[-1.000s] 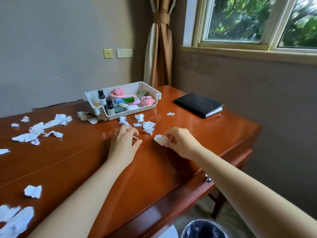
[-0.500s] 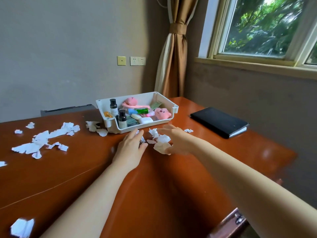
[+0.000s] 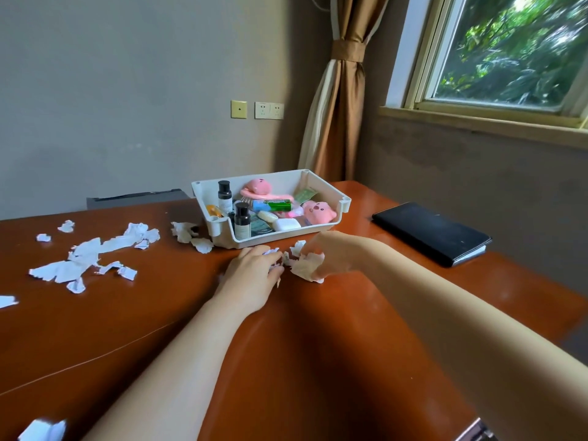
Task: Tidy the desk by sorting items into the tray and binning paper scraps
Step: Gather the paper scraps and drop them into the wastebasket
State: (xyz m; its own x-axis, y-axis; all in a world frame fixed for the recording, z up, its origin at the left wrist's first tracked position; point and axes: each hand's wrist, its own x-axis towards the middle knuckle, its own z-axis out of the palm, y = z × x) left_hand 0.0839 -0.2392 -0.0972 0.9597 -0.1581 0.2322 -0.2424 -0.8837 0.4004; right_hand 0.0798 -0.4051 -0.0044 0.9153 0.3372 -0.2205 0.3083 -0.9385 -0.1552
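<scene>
Scraps (image 3: 95, 262) left of tray (image 3: 318, 232) — notebook (image 3: 429, 232) right

Wooden desk (image 3: 95, 329), tray (image 3: 321, 189), paper scraps (image 3: 86, 262), notebook (image 3: 429, 232)

We cannot see the fingertips of the left hand (image 3: 253, 276). They lie among the scraps (image 3: 288, 257), so we cannot tell whether it grips any. The right hand (image 3: 332, 254) curls round a wad (image 3: 307, 268) that hides its fingers. The corner scrap (image 3: 41, 429) is blurred and cut by the bottom edge, and a torn piece (image 3: 6, 301) is cut by the left edge. The labels on the bottles (image 3: 241, 221) are too small for us to read. The window (image 3: 509, 49) is smeared.
</scene>
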